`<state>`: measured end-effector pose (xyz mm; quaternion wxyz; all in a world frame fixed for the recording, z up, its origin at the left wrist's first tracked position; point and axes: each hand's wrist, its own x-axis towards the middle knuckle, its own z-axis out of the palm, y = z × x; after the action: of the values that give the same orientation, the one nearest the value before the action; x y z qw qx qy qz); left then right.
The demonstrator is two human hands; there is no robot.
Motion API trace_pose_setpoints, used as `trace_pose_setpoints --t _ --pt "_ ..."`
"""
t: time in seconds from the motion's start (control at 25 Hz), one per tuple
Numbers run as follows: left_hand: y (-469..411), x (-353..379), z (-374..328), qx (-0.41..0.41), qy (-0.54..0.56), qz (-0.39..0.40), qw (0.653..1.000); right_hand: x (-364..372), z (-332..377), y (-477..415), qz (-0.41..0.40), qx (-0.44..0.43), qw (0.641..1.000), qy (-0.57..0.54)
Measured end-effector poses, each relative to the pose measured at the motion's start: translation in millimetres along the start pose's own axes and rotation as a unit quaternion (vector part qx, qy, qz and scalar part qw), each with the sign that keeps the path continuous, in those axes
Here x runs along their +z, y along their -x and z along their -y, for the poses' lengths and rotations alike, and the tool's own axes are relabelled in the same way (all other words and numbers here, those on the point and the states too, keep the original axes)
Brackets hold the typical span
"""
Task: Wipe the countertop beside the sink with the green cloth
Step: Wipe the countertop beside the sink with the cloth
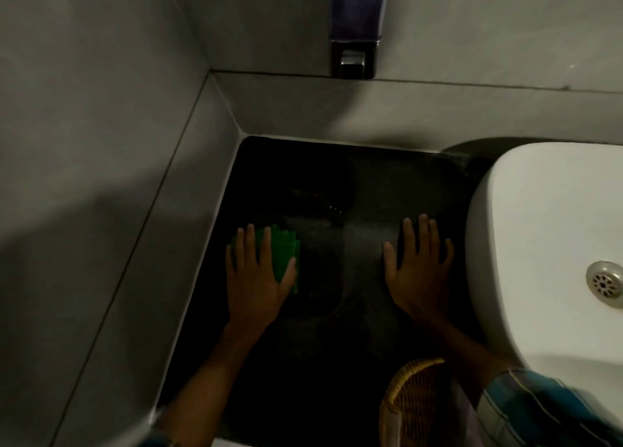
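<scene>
the left hand (257,278) lies spread flat, pinning the folded green cloth (286,254) against the dark counter (337,328) near its left edge. the right hand (418,264) rests open and empty by the sink (539,244). soft, light cloth; palm pressure should steer it.

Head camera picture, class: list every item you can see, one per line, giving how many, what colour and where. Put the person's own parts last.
Countertop: one, black, in the wall corner left of the sink.
Green cloth: one, green, flat on the countertop's left side under the left hand.
Sink: one, white, at the right edge.
Drain: one, silver, in the sink basin.
Wall dispenser: one, purple with a dark base, on the back wall.
Wicker basket: one, tan, bottom edge, only partly in view.
Wall tiles: several, grey, left and back.
Left hand: one, palm down on the cloth.
Right hand: one, flat on the countertop beside the sink.
</scene>
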<state>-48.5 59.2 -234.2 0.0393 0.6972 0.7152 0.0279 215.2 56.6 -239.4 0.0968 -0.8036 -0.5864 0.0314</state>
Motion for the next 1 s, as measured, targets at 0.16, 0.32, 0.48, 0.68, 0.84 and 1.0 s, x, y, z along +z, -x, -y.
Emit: trace_pose_setpoints --t 0.16,0.32,0.48,0.68,0.84,1.0 --pt "-108 -4 -22 -0.025 0.027 0.005 0.999 5 -2 -1 -0.023 0.003 1.000 0.012" --pt "-154 0 -94 0.062 0.026 0.023 0.997 9 -2 -2 -0.045 0.002 0.999 0.011" --pt "-74 5 -117 0.185 0.012 0.023 0.982 8 -7 -2 -0.030 -0.010 0.999 -0.022" --pt "100 7 -38 0.186 0.004 0.056 0.981 6 -7 0 -0.023 -0.019 0.999 -0.023" --pt "133 -3 36 0.084 0.007 0.057 0.995 6 -5 2 -0.005 -0.016 1.000 0.001" --pt "20 -7 29 0.015 -0.002 -0.002 1.000 7 -7 -1 -0.004 -0.011 1.000 0.001"
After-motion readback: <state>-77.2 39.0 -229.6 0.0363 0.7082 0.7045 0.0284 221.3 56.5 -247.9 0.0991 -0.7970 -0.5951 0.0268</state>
